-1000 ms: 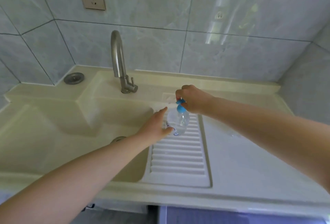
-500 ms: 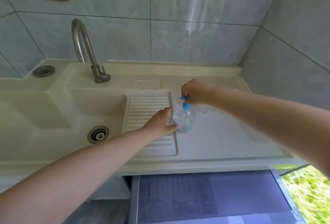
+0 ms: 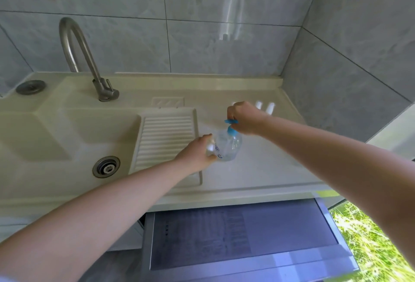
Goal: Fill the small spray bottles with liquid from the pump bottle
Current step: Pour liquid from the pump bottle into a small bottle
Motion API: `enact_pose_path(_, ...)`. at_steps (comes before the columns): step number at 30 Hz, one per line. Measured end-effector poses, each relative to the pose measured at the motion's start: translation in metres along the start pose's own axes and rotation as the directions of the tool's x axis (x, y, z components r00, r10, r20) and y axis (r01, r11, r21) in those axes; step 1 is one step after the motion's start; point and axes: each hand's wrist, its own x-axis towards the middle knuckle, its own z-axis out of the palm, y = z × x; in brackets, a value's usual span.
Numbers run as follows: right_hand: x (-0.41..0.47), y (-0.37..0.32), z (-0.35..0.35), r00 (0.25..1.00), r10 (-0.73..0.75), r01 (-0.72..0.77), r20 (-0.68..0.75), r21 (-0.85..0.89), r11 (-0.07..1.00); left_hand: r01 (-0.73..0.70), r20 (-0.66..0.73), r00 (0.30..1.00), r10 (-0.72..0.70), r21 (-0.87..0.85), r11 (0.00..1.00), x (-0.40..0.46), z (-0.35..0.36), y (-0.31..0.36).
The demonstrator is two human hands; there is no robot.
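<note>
A clear pump bottle (image 3: pixel 226 147) with a blue pump head (image 3: pixel 231 125) is held tilted above the cream counter (image 3: pixel 258 169), just right of the ribbed washboard. My left hand (image 3: pixel 197 153) grips its body from the left. My right hand (image 3: pixel 243 118) grips the blue pump head from above. Behind my right hand, small white spray bottles (image 3: pixel 265 106) stand near the counter's back edge, partly hidden by the hand.
A curved steel tap (image 3: pixel 83 57) stands at the back left above the sink basin with its drain (image 3: pixel 106 166). A round metal plug (image 3: pixel 30 87) lies at far left. A grey appliance top (image 3: pixel 242 236) sits below the counter front. Tiled walls close the back and right.
The view has swung to the right, bringing the counter corner and the small white bottles into sight. Both hands have carried the pump bottle rightward off the washboard, over the flat counter.
</note>
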Motion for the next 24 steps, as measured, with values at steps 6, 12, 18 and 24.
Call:
enact_pose_path(6,-0.006,0.006,0.011,0.998,-0.030,0.033,-0.046,0.075,0.997,0.047,-0.089,0.995,-0.040,0.079,0.996,0.011,0.011,0.010)
enact_pose_path(12,0.002,0.003,0.018,0.992,-0.102,0.112,-0.073,0.146,0.983,0.076,-0.064,0.995,-0.076,-0.006,0.997,0.027,0.019,0.012)
enact_pose_path(18,0.013,0.018,0.001,0.990,-0.127,0.137,-0.055,0.276,0.951,0.068,-0.102,0.992,-0.069,-0.012,0.998,0.035,0.027,0.012)
enact_pose_path(24,0.051,0.048,0.005,0.988,0.045,-0.020,-0.151,0.161,0.987,0.030,-0.107,0.993,-0.043,-0.117,0.993,0.040,0.026,0.006)
